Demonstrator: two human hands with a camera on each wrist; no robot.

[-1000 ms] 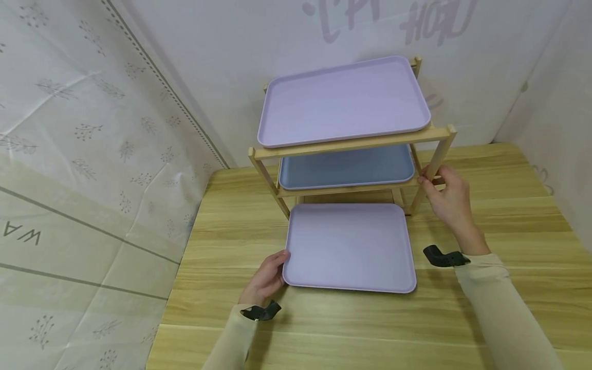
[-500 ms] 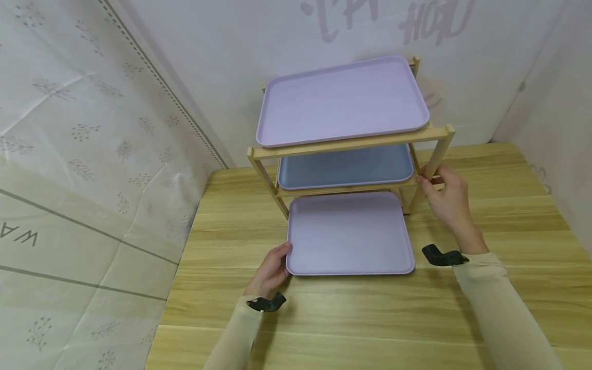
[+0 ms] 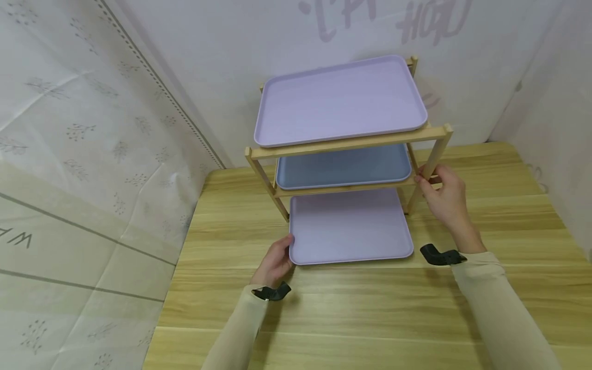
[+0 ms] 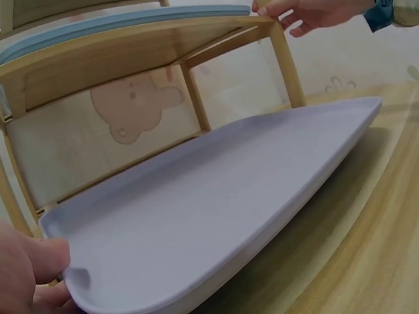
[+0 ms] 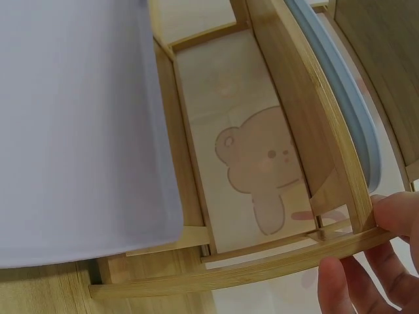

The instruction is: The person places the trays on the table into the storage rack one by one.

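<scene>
A lavender rectangular tray [image 3: 349, 228] reaches partly under the lower part of a wooden three-tier rack [image 3: 351, 145]. My left hand [image 3: 274, 261] pinches its left edge, thumb on the rim in the left wrist view; the fingers underneath are mostly hidden. The tray's front edge is raised off the table. With fingers and thumb, my right hand [image 3: 446, 199] grips the rack's right front post, at the height of the middle shelf. On that shelf lies a blue tray [image 3: 344, 168], its back part hidden from the head. Another lavender tray [image 3: 339, 100] covers the top shelf.
The rack stands on a wood-grain table [image 3: 342, 318], close to a pale printed wall [image 3: 222, 61] behind it. A patterned cloth wall [image 3: 92, 154] borders the table on the left, and another wall [image 3: 555, 113] on the right.
My left hand has moved the lower lavender tray away from me, so more of it lies under the middle shelf. My right hand keeps its grip on the post.
</scene>
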